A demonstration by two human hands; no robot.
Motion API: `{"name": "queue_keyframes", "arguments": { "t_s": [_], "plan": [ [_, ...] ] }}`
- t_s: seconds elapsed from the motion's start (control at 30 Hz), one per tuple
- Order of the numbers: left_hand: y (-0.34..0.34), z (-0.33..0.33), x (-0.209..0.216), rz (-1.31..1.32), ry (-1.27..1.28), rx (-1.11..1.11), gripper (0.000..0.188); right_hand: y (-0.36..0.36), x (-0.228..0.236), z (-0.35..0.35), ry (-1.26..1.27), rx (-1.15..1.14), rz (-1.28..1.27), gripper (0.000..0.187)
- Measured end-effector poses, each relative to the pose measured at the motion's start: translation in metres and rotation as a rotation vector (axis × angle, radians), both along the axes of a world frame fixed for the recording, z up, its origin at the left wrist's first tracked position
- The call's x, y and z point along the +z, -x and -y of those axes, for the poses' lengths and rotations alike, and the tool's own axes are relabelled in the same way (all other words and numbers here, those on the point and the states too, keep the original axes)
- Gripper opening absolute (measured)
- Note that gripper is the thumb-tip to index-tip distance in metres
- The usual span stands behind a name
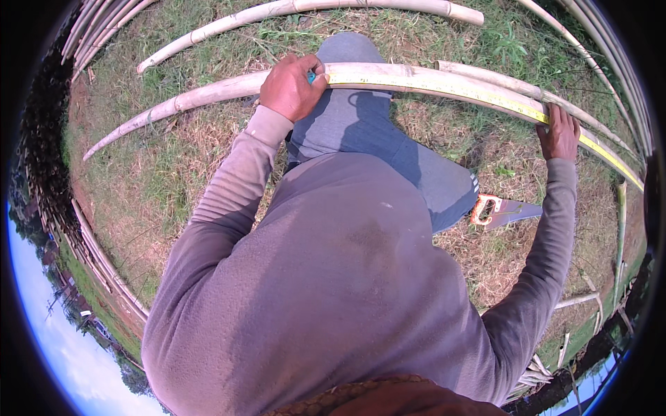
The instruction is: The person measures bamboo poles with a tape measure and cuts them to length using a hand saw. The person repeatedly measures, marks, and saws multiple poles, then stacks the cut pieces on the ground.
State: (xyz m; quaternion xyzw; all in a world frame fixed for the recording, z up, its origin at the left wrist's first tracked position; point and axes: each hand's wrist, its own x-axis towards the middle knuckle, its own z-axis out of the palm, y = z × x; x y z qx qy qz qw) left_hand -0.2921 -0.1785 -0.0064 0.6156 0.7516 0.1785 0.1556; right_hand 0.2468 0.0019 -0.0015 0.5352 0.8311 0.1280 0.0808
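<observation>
while the left hand grips a small teal object at the bamboo pole, the right hand clasps its edge and the yellow measuring tape stretched along it; outward, open grass reaches a far pole, and a saw lies beside the shoe.

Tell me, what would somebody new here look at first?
Probably the yellow tape measure, stretched from the left hand along a long pole and on past the right hand. Next might come the saw with its orange-and-white handle, lying on the grass to the person's right.
</observation>
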Motion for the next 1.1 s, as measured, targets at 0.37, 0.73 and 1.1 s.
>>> {"name": "queue_keyframes", "arguments": {
  "t_s": [0.37,0.73,1.1],
  "plan": [
    [-0.005,0.021,-0.005,0.002,-0.096,0.06,0.018,0.017,-0.089,0.127,-0.446,-0.388,-0.743,0.046],
    [0.032,0.052,-0.012,-0.077,-0.1,0.111,0.022,-0.144,-0.358,0.279,0.574,-1.185,-0.091,0.075],
    [0.092,0.035,-0.036,0.038,-0.107,0.09,0.024,-0.189,-0.336,0.286,0.784,-1.245,-0.043,0.077]
  ]
}}
